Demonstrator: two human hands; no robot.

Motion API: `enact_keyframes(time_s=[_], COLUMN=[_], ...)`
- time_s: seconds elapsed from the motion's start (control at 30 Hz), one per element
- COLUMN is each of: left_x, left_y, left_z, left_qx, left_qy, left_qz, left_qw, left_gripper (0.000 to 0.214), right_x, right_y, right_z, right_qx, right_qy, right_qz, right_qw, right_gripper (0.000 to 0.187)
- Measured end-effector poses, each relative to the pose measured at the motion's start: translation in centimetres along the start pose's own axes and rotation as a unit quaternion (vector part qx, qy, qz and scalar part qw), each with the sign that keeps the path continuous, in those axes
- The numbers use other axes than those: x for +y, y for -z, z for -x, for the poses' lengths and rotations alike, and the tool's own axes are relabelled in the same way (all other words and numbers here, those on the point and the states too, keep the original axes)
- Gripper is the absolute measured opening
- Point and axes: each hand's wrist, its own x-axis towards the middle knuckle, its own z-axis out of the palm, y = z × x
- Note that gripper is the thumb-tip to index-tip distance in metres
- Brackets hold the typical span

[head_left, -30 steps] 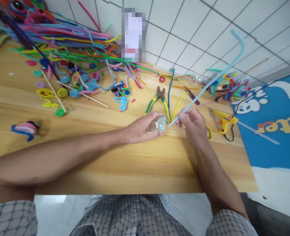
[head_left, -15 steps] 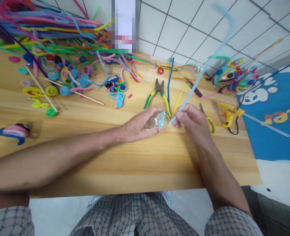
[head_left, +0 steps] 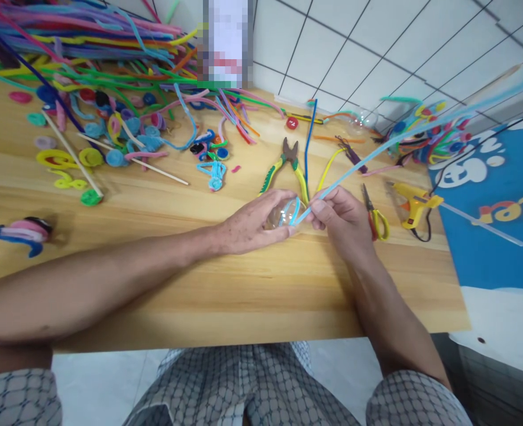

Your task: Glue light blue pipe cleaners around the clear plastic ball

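Observation:
A clear plastic ball (head_left: pixel 285 214) rests in my left hand (head_left: pixel 253 222), its fingers curled round the far and near sides. Light blue strips of pipe cleaner show inside the ball. Between thumb and fingers, my right hand (head_left: pixel 341 216) pinches a long light blue pipe cleaner (head_left: pixel 368 158) close to its lower end. That end touches the ball's right side; whether it passes through an opening I cannot tell. The rest slants up to the far right, blurred at the tip. Just beyond my hands lie pliers (head_left: pixel 290 155) with yellow-green handles and a yellow pipe cleaner (head_left: pixel 330 167).
Scissors (head_left: pixel 379 223) and a yellow glue gun (head_left: pixel 415 207) lie right of my right hand. Pipe cleaners (head_left: pixel 110 44) are heaped at the back left, with coiled pieces (head_left: pixel 131 127) before them. A decorated ball (head_left: pixel 415 133) stands at the back right. White tiled wall (head_left: pixel 323 47) rises behind.
The long light blue pipe cleaner has swung down to the right, and its lower end has moved left against the ball. My left hand keeps its hold on the ball.

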Motion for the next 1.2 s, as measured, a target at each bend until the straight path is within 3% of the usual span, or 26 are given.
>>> enact_keyframes(time_s=[0.43,1.2], left_x=[0.12,-0.28], left_y=[-0.04,-0.20], left_z=[-0.09,-0.18], left_qx=[-0.002,0.004], left_qy=[0.006,-0.014], left_qz=[-0.003,-0.008], left_qw=[1.000,1.000], left_gripper=[0.060,0.057], right_x=[0.43,0.82], right_y=[-0.31,-0.47], right_z=[0.06,0.51], right_qx=[-0.010,-0.001], right_qy=[0.031,0.028], right_qz=[-0.015,0.029], right_qw=[0.999,0.999], right_gripper=[0.046,0.043])
